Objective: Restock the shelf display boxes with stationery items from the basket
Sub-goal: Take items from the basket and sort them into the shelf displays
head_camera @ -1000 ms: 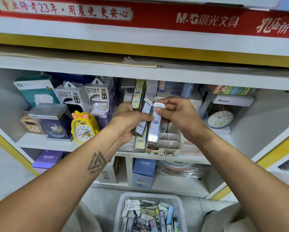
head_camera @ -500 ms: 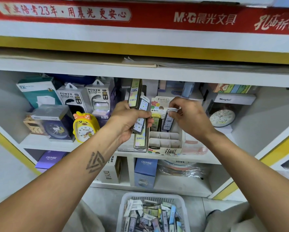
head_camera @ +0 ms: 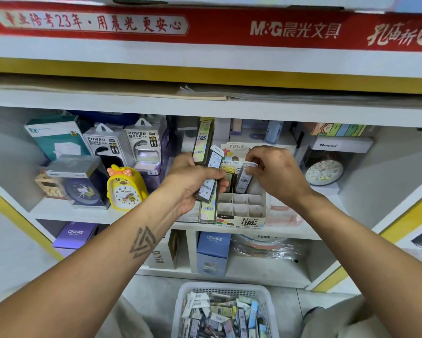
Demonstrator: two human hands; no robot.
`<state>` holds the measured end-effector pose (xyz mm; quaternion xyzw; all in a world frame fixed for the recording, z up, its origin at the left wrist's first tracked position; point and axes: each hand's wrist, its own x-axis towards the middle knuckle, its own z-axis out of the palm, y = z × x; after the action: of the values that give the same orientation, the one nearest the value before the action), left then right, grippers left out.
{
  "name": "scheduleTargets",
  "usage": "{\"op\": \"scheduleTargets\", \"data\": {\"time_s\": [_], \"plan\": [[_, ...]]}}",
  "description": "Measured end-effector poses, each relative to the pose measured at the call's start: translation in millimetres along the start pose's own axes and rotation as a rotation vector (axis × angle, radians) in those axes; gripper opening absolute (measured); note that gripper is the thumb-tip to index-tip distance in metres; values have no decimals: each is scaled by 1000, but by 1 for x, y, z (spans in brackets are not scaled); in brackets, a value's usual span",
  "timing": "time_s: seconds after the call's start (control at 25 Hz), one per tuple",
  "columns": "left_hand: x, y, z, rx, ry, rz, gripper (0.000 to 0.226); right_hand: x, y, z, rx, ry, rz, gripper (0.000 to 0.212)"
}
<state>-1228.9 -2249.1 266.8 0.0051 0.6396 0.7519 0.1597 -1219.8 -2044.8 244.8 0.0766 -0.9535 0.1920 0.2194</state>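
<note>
display box (head_camera: 240, 211), white card with divided cells, on the middle shelf (head_camera: 68, 213). right hand (head_camera: 276, 174) above its back row, fingertips pinching the white cap of one clear case (head_camera: 243, 179) standing in a back cell. left hand (head_camera: 193, 184) just left of the box, fingers curled round a fanned bunch of cases (head_camera: 208, 176), some poking up, one hanging down. basket (head_camera: 226, 289) of loose cases on the floor below. yellow duck clock (head_camera: 125, 189) left of the hands.
</note>
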Motion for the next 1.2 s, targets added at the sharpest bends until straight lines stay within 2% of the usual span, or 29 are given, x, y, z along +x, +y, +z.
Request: {"op": "scheduleTargets", "data": {"time_s": [0.12, 0.16, 0.2, 0.28, 0.32, 0.4, 0.56, 0.64, 0.8, 0.92, 1.0, 1.08, 1.2], "plan": [[0, -2, 2, -7, -11, 6, 21, -2, -5, 0, -33, -28, 22, 19], [0, -3, 3, -6, -22, 8, 23, -1, -12, -3, 83, 13, 76, 19], [-1, -4, 4, -2, -36, 10, 24, 1, -20, -7, 305, 33, 172, 18], [-1, -7, 7, 22, -69, 14, 25, 4, -37, -13, 755, -17, 363, 27], [-1, -8, 9, 43, -87, 16, 25, 5, -43, -14, 853, -54, 410, 34], [-2, -12, 12, 82, -119, 14, 23, 6, -52, -12, 859, -75, 441, 42], [-6, -19, 17, 127, -194, -14, 28, 16, -52, -9, 816, 58, 515, 32], [-8, -21, 18, 157, -229, -40, 31, 20, -47, -9, 895, 68, 620, 22], [-8, -18, 15, 173, -195, -98, 31, 22, -39, -11, 1124, 93, 719, 21], [-4, -9, 4, 125, -116, -183, 28, 22, -27, -20, 1248, 172, 704, 8], [3, 0, -9, 64, -26, -197, 22, 21, -19, -26, 1210, 187, 663, 7], [8, 8, -20, -21, 22, -161, 16, 18, -17, -29, 1060, 138, 598, 11], [5, 12, -21, -55, -56, -123, 16, 15, -30, -24, 972, 17, 491, 16]]}}
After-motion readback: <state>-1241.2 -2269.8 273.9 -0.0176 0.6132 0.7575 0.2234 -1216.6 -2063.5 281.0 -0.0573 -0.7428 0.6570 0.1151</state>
